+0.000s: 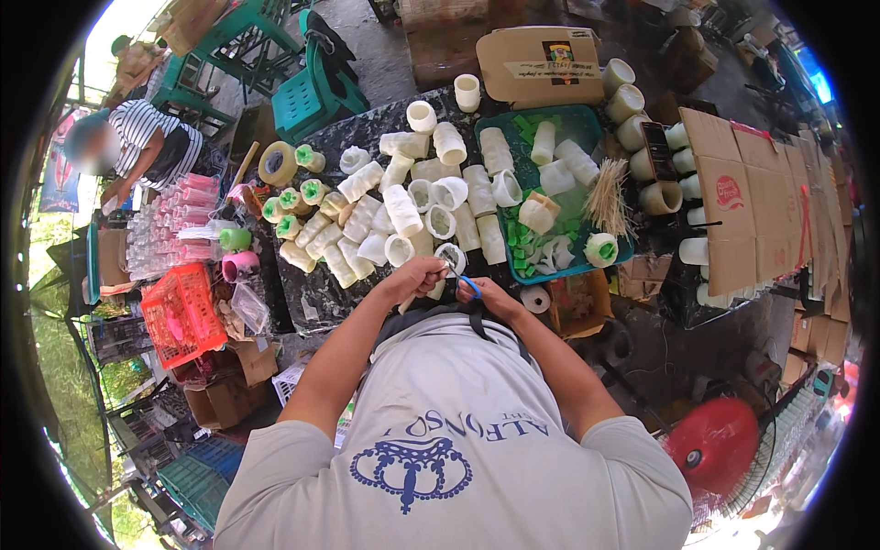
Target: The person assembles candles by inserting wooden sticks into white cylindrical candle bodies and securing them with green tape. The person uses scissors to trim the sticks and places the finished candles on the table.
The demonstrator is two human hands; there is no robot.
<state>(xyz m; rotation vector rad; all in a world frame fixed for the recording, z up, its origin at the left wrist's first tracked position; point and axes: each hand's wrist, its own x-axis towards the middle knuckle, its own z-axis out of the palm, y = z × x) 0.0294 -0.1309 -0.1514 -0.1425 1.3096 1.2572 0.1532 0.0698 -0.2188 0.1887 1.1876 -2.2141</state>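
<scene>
In my right hand [492,299] is a pair of blue-handled scissors [470,286], its blades pointing toward my other hand. My left hand [418,279] is closed, fingertips together near the blades; what it pinches is too small to make out. Both hands are close to my body at the table's near edge. Just beyond them stands a white hollow cup-like cylinder [449,256]. Many similar white cylinders [401,210] lie across the dark table [307,298], some on their sides, some upright. Several with green inside [313,192] are grouped at the left.
Right of the pile, a teal tray [625,254] holds green scraps, white cylinders and a bundle of thin sticks [609,197]. Tape [277,163] lies at the left. Cardboard [541,66] lies behind. An orange crate [182,316], a red fan [715,447] and a seated person [156,137] are around.
</scene>
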